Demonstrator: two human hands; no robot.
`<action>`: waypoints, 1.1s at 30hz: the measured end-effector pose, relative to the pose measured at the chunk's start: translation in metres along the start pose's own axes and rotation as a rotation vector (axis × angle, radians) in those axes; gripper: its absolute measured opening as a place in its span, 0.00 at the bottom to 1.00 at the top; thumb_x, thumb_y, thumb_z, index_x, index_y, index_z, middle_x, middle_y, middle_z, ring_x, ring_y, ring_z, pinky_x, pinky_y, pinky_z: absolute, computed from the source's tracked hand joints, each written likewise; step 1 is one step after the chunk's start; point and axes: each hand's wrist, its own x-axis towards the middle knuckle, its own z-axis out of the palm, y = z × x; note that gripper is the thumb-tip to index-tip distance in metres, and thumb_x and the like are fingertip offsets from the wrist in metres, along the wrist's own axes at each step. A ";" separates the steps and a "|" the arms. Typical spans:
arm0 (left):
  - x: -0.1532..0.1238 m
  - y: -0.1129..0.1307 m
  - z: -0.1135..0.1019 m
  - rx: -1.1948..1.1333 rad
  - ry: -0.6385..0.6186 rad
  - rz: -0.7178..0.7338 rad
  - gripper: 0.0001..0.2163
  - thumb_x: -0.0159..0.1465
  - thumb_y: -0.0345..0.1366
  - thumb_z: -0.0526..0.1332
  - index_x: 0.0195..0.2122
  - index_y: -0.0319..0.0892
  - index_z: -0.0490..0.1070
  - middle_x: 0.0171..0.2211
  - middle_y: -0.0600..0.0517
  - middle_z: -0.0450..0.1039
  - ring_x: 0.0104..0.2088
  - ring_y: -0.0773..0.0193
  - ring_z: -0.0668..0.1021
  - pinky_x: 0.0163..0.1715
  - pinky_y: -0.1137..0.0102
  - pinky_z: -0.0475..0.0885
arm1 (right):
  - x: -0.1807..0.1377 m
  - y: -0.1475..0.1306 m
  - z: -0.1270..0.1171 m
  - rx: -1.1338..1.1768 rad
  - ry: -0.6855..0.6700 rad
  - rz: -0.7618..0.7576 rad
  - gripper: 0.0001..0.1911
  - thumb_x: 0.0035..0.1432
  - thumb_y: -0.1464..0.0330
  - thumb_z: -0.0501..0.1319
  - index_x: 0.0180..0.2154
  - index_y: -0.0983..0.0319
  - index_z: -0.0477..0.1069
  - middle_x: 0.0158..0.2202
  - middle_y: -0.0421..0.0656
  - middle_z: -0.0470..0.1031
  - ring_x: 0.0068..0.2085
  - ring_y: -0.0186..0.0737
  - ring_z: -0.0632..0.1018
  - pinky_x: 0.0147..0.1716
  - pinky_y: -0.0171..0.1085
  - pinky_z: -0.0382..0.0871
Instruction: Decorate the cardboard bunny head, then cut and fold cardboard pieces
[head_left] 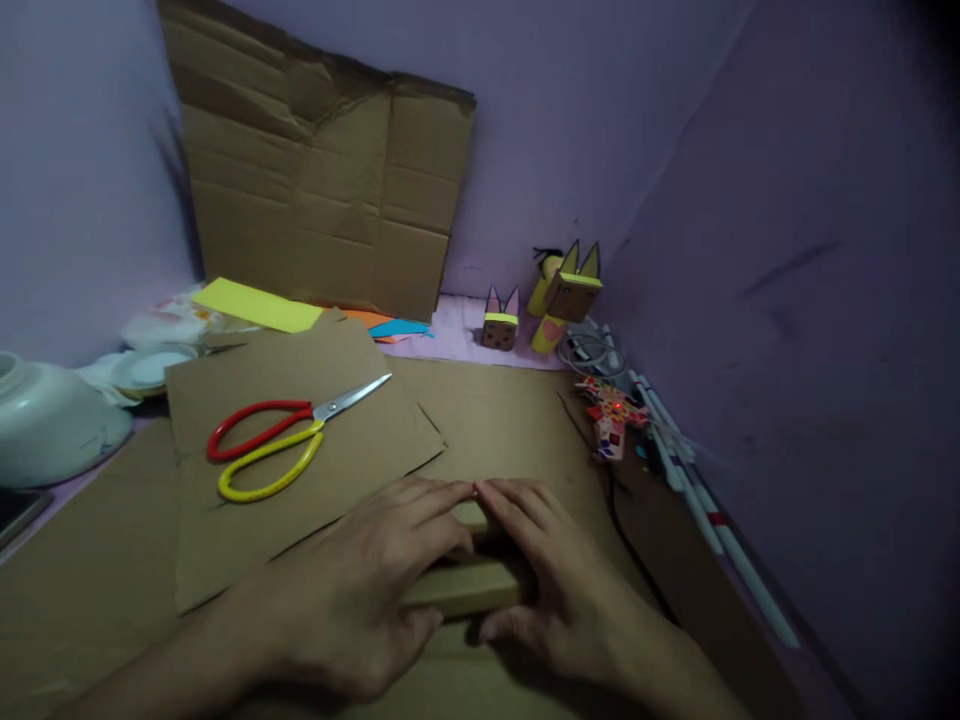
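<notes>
Between my two hands is a small folded piece of cardboard [476, 588], bent into a low box-like shape just above the cardboard-covered table. My left hand [382, 570] wraps round its left side, thumb in front and fingers over the back edge. My right hand [555, 580] grips the right side in the same way, and the fingertips of both hands meet at the far edge. Part of the folded piece is hidden under my fingers. Scissors [322, 415] with one red and one yellow handle lie on a flat cardboard sheet [225, 545] beyond my left hand.
A large cardboard sheet [322, 190] leans on the back wall. Small animal-faced box figures [500, 332] stand at the back. A glue gun [611, 420] with patterned covering and white tubes [720, 530] lie right. A white bowl [52, 420] sits left, near yellow paper [259, 305].
</notes>
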 end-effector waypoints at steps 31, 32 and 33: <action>-0.019 -0.016 0.002 -0.439 0.468 -0.262 0.29 0.56 0.43 0.63 0.57 0.44 0.55 0.54 0.46 0.65 0.53 0.55 0.69 0.53 0.60 0.65 | 0.028 -0.012 0.013 -0.209 0.241 0.042 0.27 0.50 0.58 0.65 0.49 0.55 0.59 0.40 0.43 0.75 0.36 0.43 0.78 0.30 0.37 0.75; -0.021 -0.016 0.001 -0.501 0.514 -0.319 0.29 0.56 0.44 0.63 0.57 0.46 0.55 0.54 0.47 0.65 0.53 0.54 0.69 0.53 0.59 0.65 | 0.025 -0.011 0.013 -0.134 0.312 0.088 0.27 0.51 0.56 0.64 0.50 0.54 0.59 0.41 0.43 0.75 0.37 0.43 0.78 0.31 0.37 0.76; -0.022 -0.015 0.000 -0.569 0.536 -0.376 0.29 0.55 0.43 0.63 0.56 0.47 0.56 0.54 0.48 0.65 0.53 0.54 0.69 0.53 0.58 0.65 | 0.024 -0.010 0.013 -0.065 0.373 0.124 0.27 0.50 0.53 0.64 0.50 0.53 0.59 0.41 0.43 0.74 0.37 0.44 0.78 0.32 0.38 0.76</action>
